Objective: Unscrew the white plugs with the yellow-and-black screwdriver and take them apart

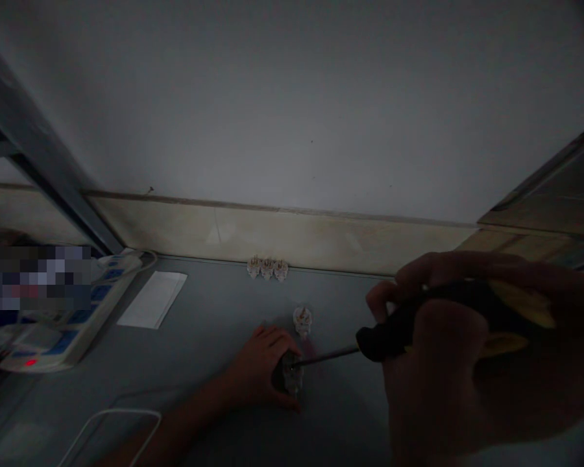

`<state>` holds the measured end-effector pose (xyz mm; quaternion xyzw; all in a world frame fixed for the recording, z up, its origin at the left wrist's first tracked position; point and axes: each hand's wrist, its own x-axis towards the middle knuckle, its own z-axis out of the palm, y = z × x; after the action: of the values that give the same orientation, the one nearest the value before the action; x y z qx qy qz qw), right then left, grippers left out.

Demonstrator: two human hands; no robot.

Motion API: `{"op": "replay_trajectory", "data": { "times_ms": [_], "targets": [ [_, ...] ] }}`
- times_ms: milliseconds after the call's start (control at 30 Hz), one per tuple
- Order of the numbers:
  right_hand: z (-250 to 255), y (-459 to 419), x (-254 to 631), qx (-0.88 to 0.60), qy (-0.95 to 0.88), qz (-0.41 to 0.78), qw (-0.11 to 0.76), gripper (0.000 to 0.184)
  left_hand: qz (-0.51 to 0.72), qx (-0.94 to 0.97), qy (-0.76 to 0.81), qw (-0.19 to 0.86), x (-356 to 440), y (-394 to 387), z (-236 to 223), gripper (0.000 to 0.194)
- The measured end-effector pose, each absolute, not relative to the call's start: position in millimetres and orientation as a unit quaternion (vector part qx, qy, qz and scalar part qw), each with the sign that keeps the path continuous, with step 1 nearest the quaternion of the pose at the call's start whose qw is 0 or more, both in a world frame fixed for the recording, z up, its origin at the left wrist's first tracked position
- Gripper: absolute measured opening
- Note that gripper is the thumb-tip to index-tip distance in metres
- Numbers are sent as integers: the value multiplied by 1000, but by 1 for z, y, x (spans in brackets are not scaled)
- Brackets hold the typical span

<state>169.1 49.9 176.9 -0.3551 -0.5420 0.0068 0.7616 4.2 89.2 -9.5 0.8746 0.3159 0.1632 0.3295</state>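
Observation:
My left hand rests on the grey tabletop and is shut on a small clear-bodied electrical plug, partly hidden by my fingers. My right hand grips a screwdriver with a black and yellow handle. Its thin metal shaft reaches left, and the tip meets the held plug. Just above that plug, a similar plug lies on the table. Three more plugs stand in a row against the wall.
A white power strip with blue switches lies at the left, one red light glowing, beside a blurred patch. A white sheet of paper lies near it. A white cable loops at the lower left. A metal frame rises at the far left.

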Motion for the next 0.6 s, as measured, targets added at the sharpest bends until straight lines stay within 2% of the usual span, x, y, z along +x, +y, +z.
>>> {"op": "replay_trajectory", "data": {
  "times_ms": [67,167,300,467,600],
  "targets": [
    [176,50,167,-352,-533,-2,769,50,162,878,318,320,5,89,-9,67],
    [177,49,165,-346,-548,18,761,55,157,880,324,311,5,89,-9,65],
    [182,49,169,-328,-577,29,748,47,151,879,328,311,5,88,-9,67],
    [186,51,179,-318,-668,75,668,35,142,881,334,304,5,86,-8,67],
    [184,49,180,-315,-666,70,672,52,139,881,334,305,4,84,-5,69]
  ]
}}
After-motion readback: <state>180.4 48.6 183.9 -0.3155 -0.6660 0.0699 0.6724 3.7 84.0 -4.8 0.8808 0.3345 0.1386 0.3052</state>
